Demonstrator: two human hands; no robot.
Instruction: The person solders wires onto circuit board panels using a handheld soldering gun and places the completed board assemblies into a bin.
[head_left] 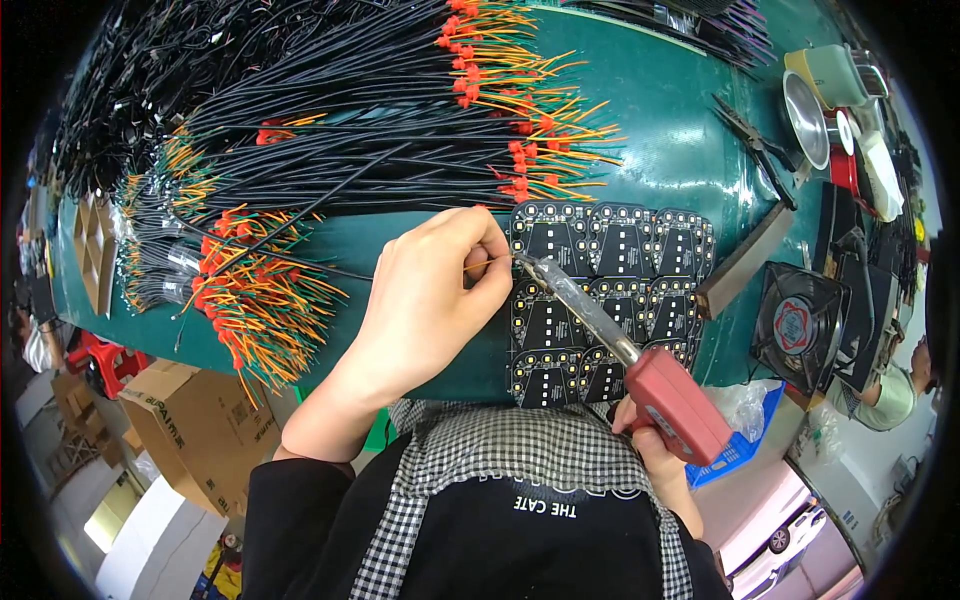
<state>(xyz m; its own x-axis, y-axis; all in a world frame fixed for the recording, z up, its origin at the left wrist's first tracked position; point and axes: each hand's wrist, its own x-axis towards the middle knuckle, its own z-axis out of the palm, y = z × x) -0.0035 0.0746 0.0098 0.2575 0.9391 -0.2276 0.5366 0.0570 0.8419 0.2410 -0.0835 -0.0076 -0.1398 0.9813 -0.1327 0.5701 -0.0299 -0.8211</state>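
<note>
My left hand (425, 300) is closed in a pinch on the thin orange wire (480, 266) at the end of a black cable (345, 272). The wire's end is at the upper left edge of a panel of black circuit boards (620, 240), which are dotted with small square parts. In my right hand (655, 452) is a red-handled soldering gun (680, 405). Its tip meets the board beside the wire's end, close to my left fingertips. Whether the tip touches the wire is too small to tell.
Bundles of black cables (370, 130) with orange and green ends cover the green table's left and back. Right of the boards are a metal bar (745, 262), pliers (755, 150), a fan (800, 325) and a metal bowl (805, 120). A blue basket (745, 445) stands near my right hand.
</note>
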